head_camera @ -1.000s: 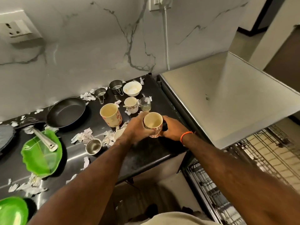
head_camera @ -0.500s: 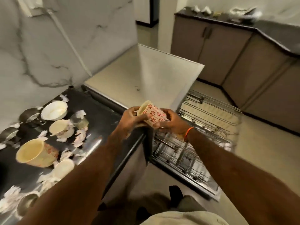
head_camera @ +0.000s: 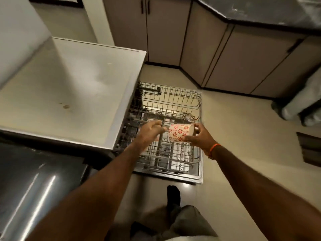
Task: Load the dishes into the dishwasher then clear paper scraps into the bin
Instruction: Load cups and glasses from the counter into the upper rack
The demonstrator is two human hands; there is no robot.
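left hand (head_camera: pixel 150 130): fingers curled, arm extended | right hand (head_camera: pixel 198 136): fingers pinching, arm extended

We see a dimly lit kitchen in warm, yellowish indoor light that seems to fall from above. Long white streaks of glare run across the dark worktop (head_camera: pixel 34 193) at lower left, and the floor (head_camera: pixel 243 136) gives off a soft sheen. The dishwasher rack (head_camera: pixel 173 105) throws a faint grid of shadow. The whole frame is soft; the left hand (head_camera: pixel 149 131) and the lower edge are smeared by motion. Cabinet lines (head_camera: pixel 217 49) bend outward with wide-angle distortion.
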